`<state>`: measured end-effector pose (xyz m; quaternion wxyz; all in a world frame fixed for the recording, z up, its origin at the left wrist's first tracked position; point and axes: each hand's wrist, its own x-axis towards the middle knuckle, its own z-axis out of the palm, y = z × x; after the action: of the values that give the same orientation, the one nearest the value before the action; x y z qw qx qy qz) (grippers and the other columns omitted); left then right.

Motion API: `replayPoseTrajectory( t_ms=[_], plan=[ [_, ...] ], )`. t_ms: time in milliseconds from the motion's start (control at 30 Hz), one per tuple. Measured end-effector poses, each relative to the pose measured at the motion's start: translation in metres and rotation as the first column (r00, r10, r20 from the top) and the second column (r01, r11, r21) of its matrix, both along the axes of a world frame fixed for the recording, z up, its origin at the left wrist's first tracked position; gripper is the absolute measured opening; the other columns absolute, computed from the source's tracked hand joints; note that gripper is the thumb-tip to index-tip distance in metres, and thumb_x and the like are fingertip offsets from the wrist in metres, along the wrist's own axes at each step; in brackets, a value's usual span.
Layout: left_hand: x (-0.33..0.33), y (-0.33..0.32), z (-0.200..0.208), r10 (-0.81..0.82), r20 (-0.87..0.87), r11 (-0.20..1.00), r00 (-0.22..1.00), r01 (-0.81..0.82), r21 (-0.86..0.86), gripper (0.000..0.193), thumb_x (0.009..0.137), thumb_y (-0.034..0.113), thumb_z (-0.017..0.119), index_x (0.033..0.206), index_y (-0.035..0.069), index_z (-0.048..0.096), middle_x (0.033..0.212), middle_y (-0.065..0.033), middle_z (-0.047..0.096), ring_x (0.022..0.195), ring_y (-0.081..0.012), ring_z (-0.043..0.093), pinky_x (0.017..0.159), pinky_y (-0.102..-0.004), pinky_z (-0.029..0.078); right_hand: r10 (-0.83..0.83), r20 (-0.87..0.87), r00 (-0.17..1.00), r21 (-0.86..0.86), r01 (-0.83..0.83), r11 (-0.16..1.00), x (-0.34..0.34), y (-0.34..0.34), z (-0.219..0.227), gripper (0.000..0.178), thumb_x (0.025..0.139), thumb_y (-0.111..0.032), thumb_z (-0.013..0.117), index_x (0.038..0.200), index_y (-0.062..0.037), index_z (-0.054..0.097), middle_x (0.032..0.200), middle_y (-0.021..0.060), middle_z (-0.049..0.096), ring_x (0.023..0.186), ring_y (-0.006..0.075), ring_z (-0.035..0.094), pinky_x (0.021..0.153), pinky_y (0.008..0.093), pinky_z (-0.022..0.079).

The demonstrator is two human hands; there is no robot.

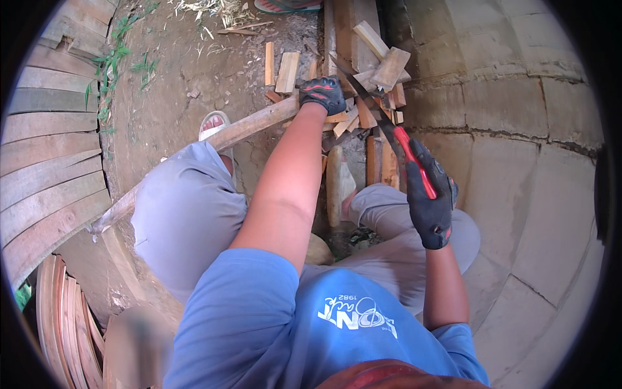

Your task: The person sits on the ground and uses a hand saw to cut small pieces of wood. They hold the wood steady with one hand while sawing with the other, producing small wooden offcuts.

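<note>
1. From the head view: short wooden pieces (288, 72) are already heaped just beyond the hands, so I'd judge a good share of the cutting done.
2. What's left? That long wooden pole (253, 126), stretching from the left glove down past the left knee (184, 214), seemingly a full length to work; how many cuts remain, I can't tell.
3. Here's the left hand (322, 95), a tight gloved fist, seemingly closed over the pole's far end, fingertips hidden!
4. And the right hand (429, 194), wrapped around the red handle (414, 161), its dark blade (370, 104) slanting close beside that fist; contact is unclear.
</note>
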<state>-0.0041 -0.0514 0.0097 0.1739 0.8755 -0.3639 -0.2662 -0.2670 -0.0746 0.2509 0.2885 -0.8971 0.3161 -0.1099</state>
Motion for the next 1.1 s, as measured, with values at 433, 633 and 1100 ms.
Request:
replayPoseTrajectory(
  t_ms=[433,633,1100],
  plan=[
    [0.003,0.001,0.006,-0.047,-0.029,0.998,0.998,0.048,0.028,0.05,0.089,0.029,0.064,0.133,0.008,0.072,0.138,-0.0222,0.072,0.129,-0.04,0.069,0.11,-0.0507,0.055,0.051,0.052,0.997,0.004,-0.052,0.999,0.08,-0.033,-0.08,0.035,0.105,-0.023,0.066,0.138,-0.0146,0.074,0.128,0.0171,0.077,0.117,0.0373,0.075,0.1,0.0448,0.057],
    [0.01,0.001,0.007,-0.029,-0.07,0.998,0.997,0.032,0.045,0.054,0.088,0.032,0.066,0.138,0.009,0.069,0.141,-0.0203,0.071,0.132,-0.0387,0.067,0.111,-0.0501,0.054,0.002,0.022,1.0,0.06,-0.003,0.998,0.03,-0.029,-0.043,0.036,0.105,-0.022,0.067,0.139,-0.0109,0.073,0.13,0.018,0.077,0.121,0.0347,0.074,0.103,0.0423,0.057],
    [0.007,0.007,0.001,-0.022,-0.031,0.999,0.999,0.023,0.025,0.05,0.089,0.032,0.064,0.132,0.007,0.07,0.136,-0.0215,0.073,0.127,-0.0401,0.07,0.108,-0.0507,0.056,0.048,0.052,0.997,0.009,-0.049,0.999,0.049,-0.03,-0.055,0.034,0.105,-0.023,0.068,0.136,-0.0127,0.076,0.126,0.0176,0.078,0.117,0.0339,0.076,0.101,0.0413,0.057]
  ],
)
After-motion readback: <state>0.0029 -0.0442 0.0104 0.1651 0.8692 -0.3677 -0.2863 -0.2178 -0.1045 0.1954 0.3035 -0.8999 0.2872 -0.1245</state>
